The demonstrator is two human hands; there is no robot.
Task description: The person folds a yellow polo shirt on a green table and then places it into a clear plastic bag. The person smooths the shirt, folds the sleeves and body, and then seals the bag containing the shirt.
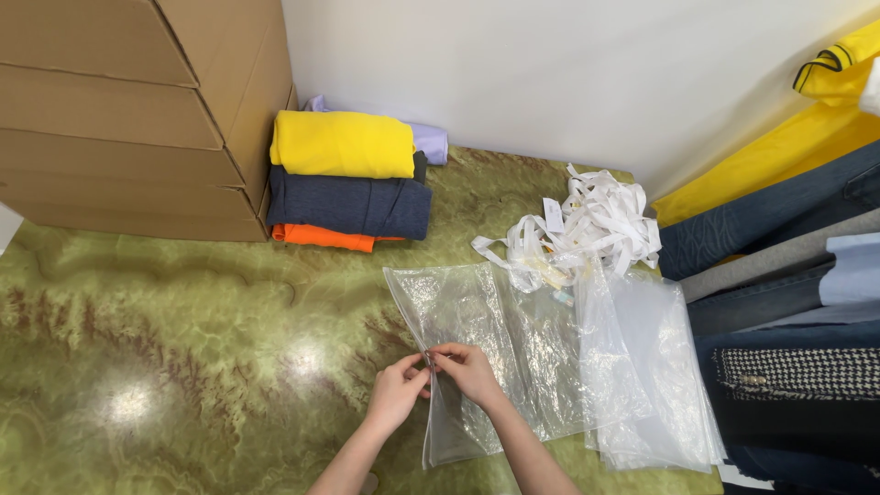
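A clear plastic bag (477,321) lies flat on the green marbled table (183,348). My left hand (396,392) and my right hand (466,371) meet at the bag's left edge, fingertips pinched on the plastic right beside each other. More clear bags (651,367) are stacked just to the right, partly overlapping the one I hold.
Folded clothes sit at the back: yellow (344,144), dark grey (353,203), orange (325,237), lilac (429,139). Stacked cardboard boxes (128,110) fill the back left. A heap of white ribbon tags (587,225) lies behind the bags. Hanging garments (788,275) crowd the right side.
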